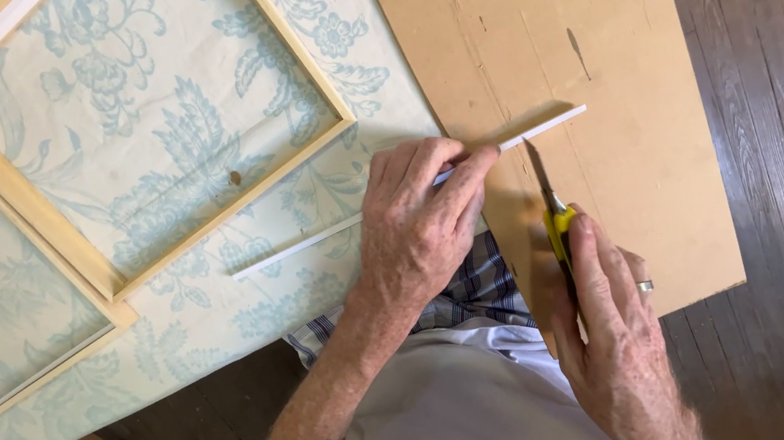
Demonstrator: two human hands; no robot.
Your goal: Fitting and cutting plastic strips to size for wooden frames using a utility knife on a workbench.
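The left hand (pixel 418 222) presses its fingers (pixel 466 172) flat on a thin white wooden strip (pixel 541 128) lying across the brown cardboard sheet (pixel 609 30). The right hand (pixel 612 322) grips a yellow utility knife (pixel 553 214), its blade touching the strip just beside those fingers.

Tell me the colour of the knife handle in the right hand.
Yellow with black: the utility knife in the right hand, seen in the head view.

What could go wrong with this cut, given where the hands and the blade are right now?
The left hand pins the thin white strip with fingertips close beside the blade of the yellow utility knife in the right hand; a slip could nick them. The strip is narrow and long, so it may pivot or snap. The brown board overhangs the table, so pressure might tip it.
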